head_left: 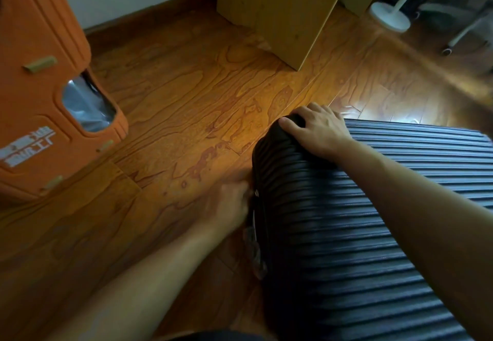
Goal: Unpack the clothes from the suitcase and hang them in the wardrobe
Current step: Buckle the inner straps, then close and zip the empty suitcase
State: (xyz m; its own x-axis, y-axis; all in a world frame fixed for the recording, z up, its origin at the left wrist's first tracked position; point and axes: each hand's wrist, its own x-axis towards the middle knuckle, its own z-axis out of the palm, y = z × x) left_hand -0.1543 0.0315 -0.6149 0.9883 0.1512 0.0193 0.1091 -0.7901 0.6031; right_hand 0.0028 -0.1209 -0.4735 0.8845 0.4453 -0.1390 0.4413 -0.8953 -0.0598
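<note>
Suitcase (346,220) on floor (186,106) at right, bin (40,87) far left — cabinet (282,7) behind, fan base (389,16) beyond

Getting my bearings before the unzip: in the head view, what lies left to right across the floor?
Orange case → left hand at the suitcase's edge → right hand on the black ribbed suitcase → white stand base, far right.

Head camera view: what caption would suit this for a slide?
Right hand steadies a closed ribbed suitcase on the wooden floor while left hand works at its edge.
</note>
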